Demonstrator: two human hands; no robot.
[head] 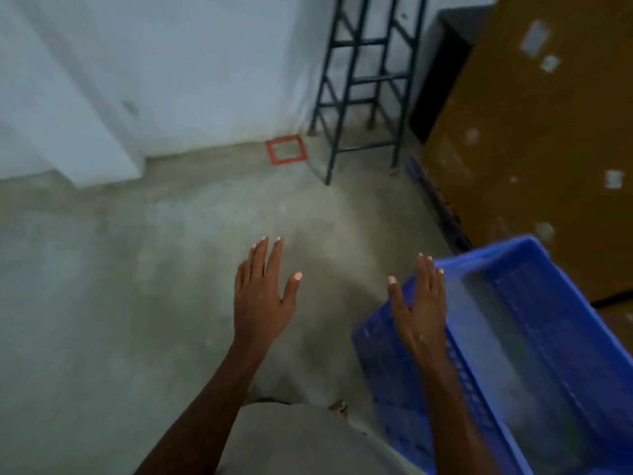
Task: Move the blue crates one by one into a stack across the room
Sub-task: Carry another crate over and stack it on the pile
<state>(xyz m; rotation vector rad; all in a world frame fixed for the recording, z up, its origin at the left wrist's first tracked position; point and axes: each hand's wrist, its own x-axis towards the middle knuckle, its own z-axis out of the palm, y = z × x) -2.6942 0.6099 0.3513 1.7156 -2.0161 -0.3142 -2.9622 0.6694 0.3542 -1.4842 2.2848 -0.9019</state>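
A blue plastic crate [561, 323] with perforated walls stands at the lower right on the concrete floor, its open top showing a pale bottom. My right hand [418, 305] is stretched out flat with straight fingers over the crate's near left rim; contact cannot be told. My left hand [263, 293] hovers over bare floor left of the crate, fingers straight and spread, holding nothing. The picture is blurred by motion.
A dark metal rack frame [363, 84] stands against the pale wall ahead. A red tape square [287, 153] marks the floor by the wall. Tall brown cardboard boxes [541, 132] rise at the right behind the crate. Grey concrete floor [120, 286] spreads to the left.
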